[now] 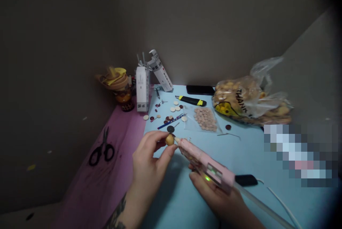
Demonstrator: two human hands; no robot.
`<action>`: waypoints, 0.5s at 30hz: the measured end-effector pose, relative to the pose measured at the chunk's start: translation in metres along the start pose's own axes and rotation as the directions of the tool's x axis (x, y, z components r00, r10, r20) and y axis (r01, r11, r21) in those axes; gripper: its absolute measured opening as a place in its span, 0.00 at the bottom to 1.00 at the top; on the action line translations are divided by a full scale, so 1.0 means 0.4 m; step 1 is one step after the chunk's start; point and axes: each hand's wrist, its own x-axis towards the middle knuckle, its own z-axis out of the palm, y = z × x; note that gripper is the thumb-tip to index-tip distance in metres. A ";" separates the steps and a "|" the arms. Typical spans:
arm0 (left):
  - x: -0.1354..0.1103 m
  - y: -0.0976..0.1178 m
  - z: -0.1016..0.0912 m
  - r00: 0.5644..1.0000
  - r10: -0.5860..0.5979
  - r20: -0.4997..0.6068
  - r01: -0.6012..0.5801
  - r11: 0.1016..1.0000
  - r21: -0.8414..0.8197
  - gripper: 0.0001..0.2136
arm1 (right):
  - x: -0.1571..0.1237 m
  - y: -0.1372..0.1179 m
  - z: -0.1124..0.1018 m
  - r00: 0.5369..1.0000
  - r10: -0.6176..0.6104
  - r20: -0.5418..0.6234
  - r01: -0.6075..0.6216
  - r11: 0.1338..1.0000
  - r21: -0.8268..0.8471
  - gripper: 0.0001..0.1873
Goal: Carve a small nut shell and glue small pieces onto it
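Observation:
Between the thumb and fingers of my left hand (149, 161) is a small round tan ball (170, 139), perhaps a wooden bead or nut. Something dark shows just behind its top. My right hand (213, 190) is wrapped round a pink glue gun (205, 161) with a lit green light on its side. The pale nozzle (177, 139) points left, at or touching the ball's right side. A translucent glue stick (262, 204) trails from the gun's rear. Past the ball lie a black disc (170, 129) and a blue patterned pencil (171, 121).
Scissors (103, 150) lie on the pink surface at left. Farther back are white boxes (142, 90), a utility knife (191, 100), a phone (200, 89), a clear bag of small beads (205, 119) and a bulging plastic bag (240, 97). A white cable (278, 197) runs at right.

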 end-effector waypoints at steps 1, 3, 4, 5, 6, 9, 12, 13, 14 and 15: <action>0.000 0.000 0.000 1.000 0.002 0.000 -0.002 1.000 0.004 0.09 | 0.001 -0.001 0.000 1.000 -0.001 -0.003 0.001 1.000 0.004 0.12; 0.000 0.000 0.001 1.000 -0.006 -0.001 0.006 1.000 0.001 0.09 | 0.002 -0.001 0.000 1.000 -0.017 -0.017 0.017 1.000 0.001 0.11; 0.000 0.001 0.001 1.000 -0.017 -0.002 0.017 1.000 -0.004 0.09 | 0.002 0.001 -0.001 0.999 -0.028 -0.020 0.028 1.000 -0.002 0.10; 0.000 0.002 0.001 0.999 -0.035 -0.003 0.035 0.999 -0.011 0.08 | 0.003 0.003 -0.001 0.999 -0.039 -0.017 0.039 0.999 0.000 0.10; 0.001 0.002 0.001 0.998 -0.058 -0.003 0.058 0.998 -0.016 0.08 | 0.003 0.006 -0.001 0.999 -0.046 -0.008 0.046 0.999 0.005 0.10; 0.001 0.003 0.001 0.992 -0.126 -0.002 0.126 0.992 -0.028 0.08 | 0.002 0.013 0.000 0.998 -0.055 0.017 0.055 0.998 0.022 0.12; 0.000 0.002 0.002 0.985 -0.170 0.001 0.170 0.984 -0.047 0.08 | 0.000 0.018 0.000 0.997 -0.072 0.012 0.072 0.997 0.002 0.13; 0.000 0.002 0.002 0.983 -0.181 0.002 0.181 0.982 -0.055 0.08 | -0.001 0.020 0.000 0.997 -0.080 0.018 0.080 0.997 -0.011 0.13; 0.000 0.003 0.002 0.981 -0.194 0.004 0.194 0.979 -0.063 0.08 | -0.002 0.021 0.000 0.996 -0.087 0.025 0.088 0.996 -0.023 0.12; 0.000 0.003 0.003 0.979 -0.205 0.004 0.205 0.976 -0.070 0.08 | -0.002 0.021 0.000 0.995 -0.095 0.029 0.096 0.995 -0.037 0.12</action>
